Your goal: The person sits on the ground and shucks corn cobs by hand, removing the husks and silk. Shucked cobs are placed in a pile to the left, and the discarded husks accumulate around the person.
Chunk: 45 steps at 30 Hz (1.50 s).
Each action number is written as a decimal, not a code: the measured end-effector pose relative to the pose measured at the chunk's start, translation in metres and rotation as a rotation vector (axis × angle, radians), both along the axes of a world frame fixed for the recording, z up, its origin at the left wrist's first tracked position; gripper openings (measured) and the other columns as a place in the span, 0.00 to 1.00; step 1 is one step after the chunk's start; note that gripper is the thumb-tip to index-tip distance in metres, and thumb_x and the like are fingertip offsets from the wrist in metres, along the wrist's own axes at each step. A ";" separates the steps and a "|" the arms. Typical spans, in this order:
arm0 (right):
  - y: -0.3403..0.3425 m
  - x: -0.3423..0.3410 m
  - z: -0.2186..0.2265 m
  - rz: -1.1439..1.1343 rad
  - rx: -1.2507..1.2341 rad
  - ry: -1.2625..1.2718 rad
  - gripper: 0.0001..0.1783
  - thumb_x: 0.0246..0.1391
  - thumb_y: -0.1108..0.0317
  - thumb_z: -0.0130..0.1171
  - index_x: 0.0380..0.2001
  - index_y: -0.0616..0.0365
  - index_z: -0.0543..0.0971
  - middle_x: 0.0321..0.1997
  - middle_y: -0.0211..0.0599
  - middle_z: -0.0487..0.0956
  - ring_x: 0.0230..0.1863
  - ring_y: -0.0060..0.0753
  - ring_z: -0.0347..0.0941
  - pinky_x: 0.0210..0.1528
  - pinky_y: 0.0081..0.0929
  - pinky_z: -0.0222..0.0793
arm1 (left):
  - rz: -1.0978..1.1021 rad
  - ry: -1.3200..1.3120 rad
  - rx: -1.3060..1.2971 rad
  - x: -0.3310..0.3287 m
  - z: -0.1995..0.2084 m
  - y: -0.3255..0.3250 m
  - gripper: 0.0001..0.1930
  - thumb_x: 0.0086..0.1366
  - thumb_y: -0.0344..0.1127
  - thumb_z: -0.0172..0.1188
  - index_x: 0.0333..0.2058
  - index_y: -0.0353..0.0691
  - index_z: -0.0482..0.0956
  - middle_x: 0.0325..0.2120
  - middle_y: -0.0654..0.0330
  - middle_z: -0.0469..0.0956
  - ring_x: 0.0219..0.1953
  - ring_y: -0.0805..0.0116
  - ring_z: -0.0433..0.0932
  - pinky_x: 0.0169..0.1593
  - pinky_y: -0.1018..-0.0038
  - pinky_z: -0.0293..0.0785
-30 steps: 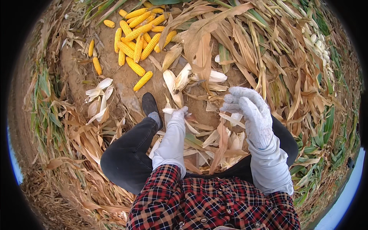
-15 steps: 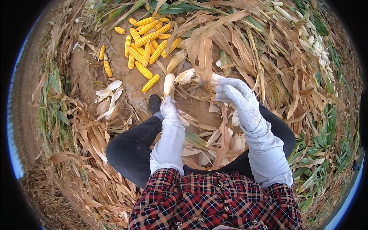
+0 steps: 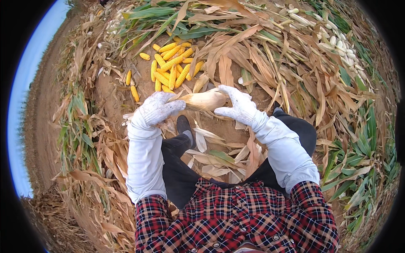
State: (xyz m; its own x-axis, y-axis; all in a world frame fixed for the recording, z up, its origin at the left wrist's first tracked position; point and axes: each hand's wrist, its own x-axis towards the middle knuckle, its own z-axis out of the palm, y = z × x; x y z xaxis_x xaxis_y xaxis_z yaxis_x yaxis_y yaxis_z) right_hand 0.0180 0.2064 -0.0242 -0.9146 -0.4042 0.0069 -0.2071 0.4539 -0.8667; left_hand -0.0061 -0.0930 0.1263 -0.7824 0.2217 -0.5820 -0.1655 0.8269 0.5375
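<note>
Between my two gloved hands an ear of corn lies sideways, wrapped in pale, dry husk. My left hand has its fingers closed about the ear's left end, partly hiding it. At the other end, my right hand spans the ear, fingers on the far side and thumb on the near side. Beyond my hands lies a pile of bare yellow corn ears. Another husk-covered ear rests on the ground just past the one I hold.
Dry cornstalks and leaves heap up at the far right. Loose husks lie between my legs. Single yellow ears sit left of the pile. Pale ears line the far right, and green leaves border the right.
My left hand has moved left and up, and the husked ear has turned from upright to sideways. My right hand has come left from the stalk onto the ear. The view has shifted.
</note>
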 end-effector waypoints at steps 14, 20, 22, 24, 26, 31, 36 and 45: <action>-0.012 0.005 -0.009 -0.095 -0.669 -0.608 0.44 0.58 0.49 0.72 0.69 0.65 0.71 0.61 0.44 0.79 0.59 0.31 0.75 0.63 0.29 0.71 | 0.610 0.093 1.044 -0.025 -0.082 0.057 0.23 0.81 0.53 0.54 0.41 0.37 0.84 0.26 0.66 0.73 0.25 0.75 0.71 0.28 0.74 0.79; -0.017 0.003 -0.003 -0.245 -0.372 -0.411 0.39 0.56 0.44 0.74 0.60 0.62 0.78 0.54 0.44 0.82 0.54 0.35 0.78 0.59 0.33 0.73 | 0.493 0.078 0.809 -0.023 -0.086 0.071 0.20 0.77 0.47 0.62 0.52 0.34 0.82 0.37 0.60 0.82 0.31 0.73 0.80 0.32 0.74 0.83; -0.022 0.004 -0.006 -0.269 -0.294 -0.343 0.40 0.55 0.42 0.75 0.59 0.62 0.79 0.52 0.46 0.83 0.53 0.37 0.79 0.58 0.34 0.73 | 0.427 0.125 0.762 -0.024 -0.093 0.073 0.24 0.72 0.45 0.68 0.57 0.32 0.79 0.42 0.56 0.84 0.35 0.70 0.84 0.35 0.74 0.85; -0.024 0.004 -0.009 -0.291 -0.252 -0.338 0.41 0.53 0.40 0.75 0.58 0.63 0.79 0.51 0.47 0.83 0.52 0.39 0.80 0.58 0.35 0.73 | 0.351 0.205 0.677 -0.024 -0.089 0.080 0.26 0.70 0.45 0.70 0.57 0.30 0.78 0.44 0.55 0.84 0.35 0.69 0.85 0.36 0.74 0.85; -0.024 0.005 -0.008 -0.300 -0.242 -0.331 0.41 0.52 0.41 0.76 0.57 0.62 0.79 0.51 0.46 0.83 0.52 0.39 0.81 0.58 0.35 0.74 | 0.362 0.210 0.641 -0.020 -0.088 0.085 0.26 0.68 0.44 0.71 0.56 0.29 0.79 0.45 0.53 0.85 0.40 0.69 0.85 0.41 0.72 0.84; -0.027 0.007 -0.014 -0.326 -0.249 -0.341 0.46 0.48 0.36 0.77 0.56 0.64 0.77 0.52 0.51 0.84 0.54 0.44 0.82 0.59 0.37 0.74 | 0.278 0.372 0.415 -0.021 -0.104 0.087 0.30 0.65 0.48 0.72 0.57 0.32 0.79 0.49 0.48 0.85 0.50 0.58 0.85 0.53 0.64 0.81; -0.030 0.007 -0.022 -0.311 -0.199 -0.357 0.49 0.47 0.34 0.76 0.59 0.64 0.76 0.54 0.53 0.84 0.58 0.48 0.82 0.62 0.37 0.74 | 0.229 0.463 0.321 -0.026 -0.114 0.088 0.26 0.64 0.45 0.71 0.53 0.30 0.80 0.43 0.50 0.86 0.43 0.62 0.86 0.50 0.67 0.81; -0.034 0.009 -0.017 -0.261 -0.448 -0.363 0.48 0.52 0.39 0.75 0.64 0.66 0.74 0.59 0.48 0.83 0.58 0.40 0.80 0.63 0.33 0.72 | 0.184 0.467 0.231 -0.030 -0.117 0.078 0.29 0.65 0.50 0.68 0.57 0.34 0.79 0.49 0.41 0.84 0.54 0.44 0.83 0.58 0.57 0.77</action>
State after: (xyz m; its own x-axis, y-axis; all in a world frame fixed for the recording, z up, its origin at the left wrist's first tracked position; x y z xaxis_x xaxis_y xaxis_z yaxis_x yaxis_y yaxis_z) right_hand 0.0274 0.1729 -0.0413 -0.9586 -0.1977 -0.2052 0.2039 0.0270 -0.9786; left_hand -0.0359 -0.0147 0.0089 -0.9836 0.1376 -0.1166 0.0029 0.6586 0.7525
